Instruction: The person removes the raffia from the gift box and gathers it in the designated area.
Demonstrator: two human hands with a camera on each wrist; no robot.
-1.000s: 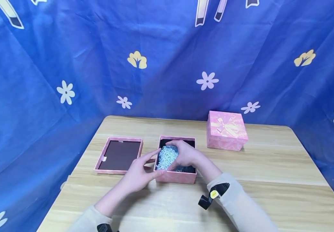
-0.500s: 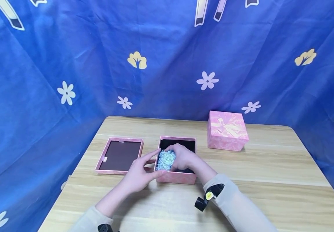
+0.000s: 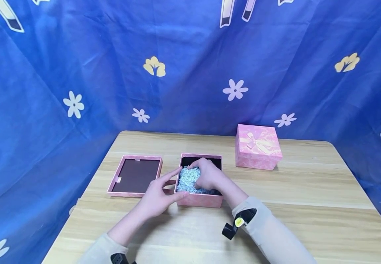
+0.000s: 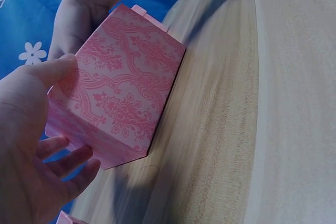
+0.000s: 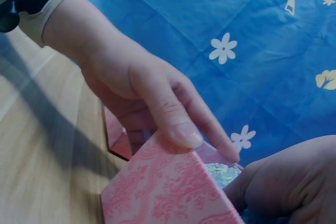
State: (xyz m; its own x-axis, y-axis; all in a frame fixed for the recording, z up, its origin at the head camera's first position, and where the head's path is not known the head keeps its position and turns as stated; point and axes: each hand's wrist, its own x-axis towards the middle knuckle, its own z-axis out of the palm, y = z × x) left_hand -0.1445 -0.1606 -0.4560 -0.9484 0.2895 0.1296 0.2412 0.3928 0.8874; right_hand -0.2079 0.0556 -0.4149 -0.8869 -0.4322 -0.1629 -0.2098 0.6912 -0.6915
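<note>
An uncovered pink gift box [image 3: 201, 200] with a dark inside stands in the middle of the table. Light-blue shredded paper [image 3: 187, 178] fills its left part, with some strands along the front. My left hand [image 3: 157, 196] grips the box's near left corner; in the left wrist view the thumb is on the patterned wall and the other fingers lie along the adjoining side. Inside the box, my right hand [image 3: 209, 175] has its fingers curled into the shredded paper, thumb toward the front. Its fingertips are partly buried there.
A pink lid [image 3: 118, 176] with a dark inside lies upturned left of the box. At the back right stands a closed pink gift box [image 3: 258, 148] with a ribbon bow. A blue patterned cloth [image 3: 190, 73] hangs behind the wooden table [image 3: 309, 205].
My right hand has shifted a little within the box, first gathering the shredded paper leftward, then rising slightly; strands now spread toward the front right. The left hand keeps its place on the corner.
</note>
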